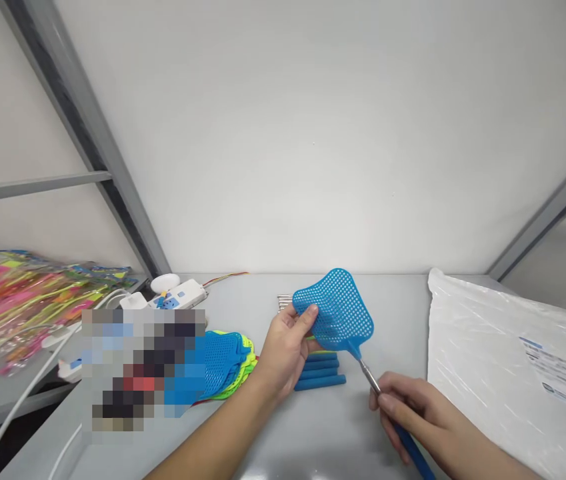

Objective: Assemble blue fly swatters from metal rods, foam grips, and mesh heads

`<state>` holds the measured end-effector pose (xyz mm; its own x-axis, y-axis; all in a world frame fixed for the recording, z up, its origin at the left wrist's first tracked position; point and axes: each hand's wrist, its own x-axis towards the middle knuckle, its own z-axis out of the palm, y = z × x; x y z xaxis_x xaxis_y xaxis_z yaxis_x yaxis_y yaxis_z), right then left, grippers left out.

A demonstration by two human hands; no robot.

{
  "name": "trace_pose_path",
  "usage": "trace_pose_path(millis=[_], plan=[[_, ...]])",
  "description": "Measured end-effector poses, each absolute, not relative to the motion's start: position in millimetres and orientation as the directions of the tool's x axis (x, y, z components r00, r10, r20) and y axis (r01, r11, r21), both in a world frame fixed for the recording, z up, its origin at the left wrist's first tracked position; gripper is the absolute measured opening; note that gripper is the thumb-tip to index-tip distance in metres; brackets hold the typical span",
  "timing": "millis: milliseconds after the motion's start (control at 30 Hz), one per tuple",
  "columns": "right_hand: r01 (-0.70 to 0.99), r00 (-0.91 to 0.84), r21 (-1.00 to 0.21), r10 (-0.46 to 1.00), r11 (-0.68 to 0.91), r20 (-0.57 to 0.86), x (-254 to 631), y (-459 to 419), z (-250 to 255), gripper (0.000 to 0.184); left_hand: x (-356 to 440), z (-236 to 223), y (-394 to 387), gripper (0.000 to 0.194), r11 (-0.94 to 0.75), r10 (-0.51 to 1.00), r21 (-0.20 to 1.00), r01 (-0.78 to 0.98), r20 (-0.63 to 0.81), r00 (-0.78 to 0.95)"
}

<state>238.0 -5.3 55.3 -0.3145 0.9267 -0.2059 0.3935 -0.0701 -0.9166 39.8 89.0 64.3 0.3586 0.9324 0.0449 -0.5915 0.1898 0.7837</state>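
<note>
In the head view, a blue fly swatter point(339, 308) is held up in front of the grey surface point(397, 327); take its mesh head as the middle of the clock. The left hand point(290, 339) comes in at about 8 o'clock and is closed in a pinch on the edge of the mesh, thumb on the near face and fingers behind it. The right hand point(407, 410), toward 4 to 5 o'clock, is curled closed around the swatter where the metal shaft meets the blue grip; the grip runs out below the hand to the picture's bottom edge.

Around 6 to 7 o'clock, partly behind the left hand, several blue handles point(321, 383) lie side by side on the surface. Silvery metal rods point(285, 299) show at 9 o'clock, just beyond that hand. Between 8 and 9 o'clock lies a pile of mesh heads point(223, 363), blue on top with yellow-green beneath; its left part is pixelated. Farther out near 9 o'clock are a white power strip point(190, 293) and a heap of bright bagged items point(37, 300). A white plastic package point(483, 347) lies on the surface between 3 and 4 o'clock.
</note>
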Motion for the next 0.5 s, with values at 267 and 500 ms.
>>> trace_pose_path(millis=[267, 500], plan=[[0.853, 0.012, -0.520, 0.998, -0.046, -0.068, 283, -2, 39, 0.041, 44, 57, 93, 0.031, 0.286, 0.928, 0.820, -0.496, -0.107, 0.358], [0.976, 0.214, 0.047, 0.974, -0.211, -0.076, 304, 55, 42, 0.036, 41, 45, 95, 0.018, -0.187, 0.926, 0.981, -0.054, 0.194, 0.324]])
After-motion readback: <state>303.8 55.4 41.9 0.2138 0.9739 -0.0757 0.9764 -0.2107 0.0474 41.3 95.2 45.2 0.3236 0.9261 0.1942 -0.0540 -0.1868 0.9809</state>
